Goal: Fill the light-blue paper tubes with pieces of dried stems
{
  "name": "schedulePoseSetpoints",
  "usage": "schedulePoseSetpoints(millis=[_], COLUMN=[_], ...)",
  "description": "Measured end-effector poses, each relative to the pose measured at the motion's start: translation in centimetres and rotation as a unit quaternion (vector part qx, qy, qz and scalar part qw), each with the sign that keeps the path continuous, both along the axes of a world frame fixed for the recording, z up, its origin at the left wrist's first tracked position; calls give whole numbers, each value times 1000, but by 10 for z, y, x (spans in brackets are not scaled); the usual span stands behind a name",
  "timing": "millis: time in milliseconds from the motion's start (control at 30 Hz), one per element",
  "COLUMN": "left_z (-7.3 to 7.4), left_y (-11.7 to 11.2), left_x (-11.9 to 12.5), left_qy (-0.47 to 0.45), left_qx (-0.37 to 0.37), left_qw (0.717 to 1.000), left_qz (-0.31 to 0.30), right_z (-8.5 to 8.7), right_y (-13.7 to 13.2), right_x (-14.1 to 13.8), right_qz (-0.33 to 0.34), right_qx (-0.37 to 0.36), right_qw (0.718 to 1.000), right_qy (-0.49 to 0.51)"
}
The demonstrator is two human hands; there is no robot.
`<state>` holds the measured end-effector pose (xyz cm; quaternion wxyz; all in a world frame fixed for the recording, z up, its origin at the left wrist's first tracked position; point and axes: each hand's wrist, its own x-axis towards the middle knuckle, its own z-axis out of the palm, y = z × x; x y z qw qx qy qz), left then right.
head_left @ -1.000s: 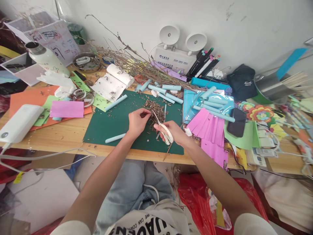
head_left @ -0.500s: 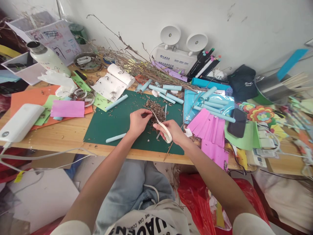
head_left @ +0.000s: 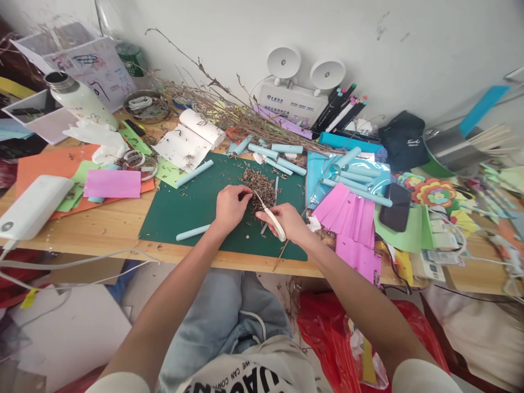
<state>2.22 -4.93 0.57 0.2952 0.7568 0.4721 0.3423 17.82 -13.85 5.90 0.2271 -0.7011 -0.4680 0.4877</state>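
My right hand (head_left: pixel 285 219) is closed round the white handles of a pair of scissors (head_left: pixel 275 222). Their blades point up and left, over a heap of brown dried plant bits (head_left: pixel 264 188). Fingers pinched together, my left hand (head_left: pixel 233 206) is at the left edge of this heap, close to the blade tips. Whatever is in that pinch is too small to make out. Beneath both hands lies a green cutting mat (head_left: pixel 184 207) sprinkled with loose bits. A pale blue paper tube (head_left: pixel 193 232) rests on the mat, left of my left forearm.
Behind the mat are more blue tubes (head_left: pixel 287 148) and long dry twigs (head_left: pixel 213 103). Pink paper strips (head_left: pixel 346 210) and a black phone (head_left: pixel 394 207) lie to the right. At left stand a white bottle (head_left: pixel 84 101) and a white power bank (head_left: pixel 36 206). A red bag (head_left: pixel 327 322) hangs below.
The scissors' handles have come closer together and look narrower. My left hand stays pinched in nearly the same place. The whole view has shifted very slightly.
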Motion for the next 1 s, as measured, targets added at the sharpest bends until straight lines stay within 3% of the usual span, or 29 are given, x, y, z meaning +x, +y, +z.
schedulePoseSetpoints(millis=[400,733,1000], left_z=[4,4,4], left_y=[-2,-3,-4], left_x=[-1,0,0], left_qy=[-4,-41,-44], left_qx=[22,-23,-21], left_qw=[1000,999,999], left_qz=[13,-5,-16], right_z=[-5,-20,-18], right_y=[-4,-1,-1], right_x=[0,2,1], right_qz=[-39,-31,-30], right_qx=[-33,-22,-7], right_qw=[990,996,998], right_qy=[129,83,60])
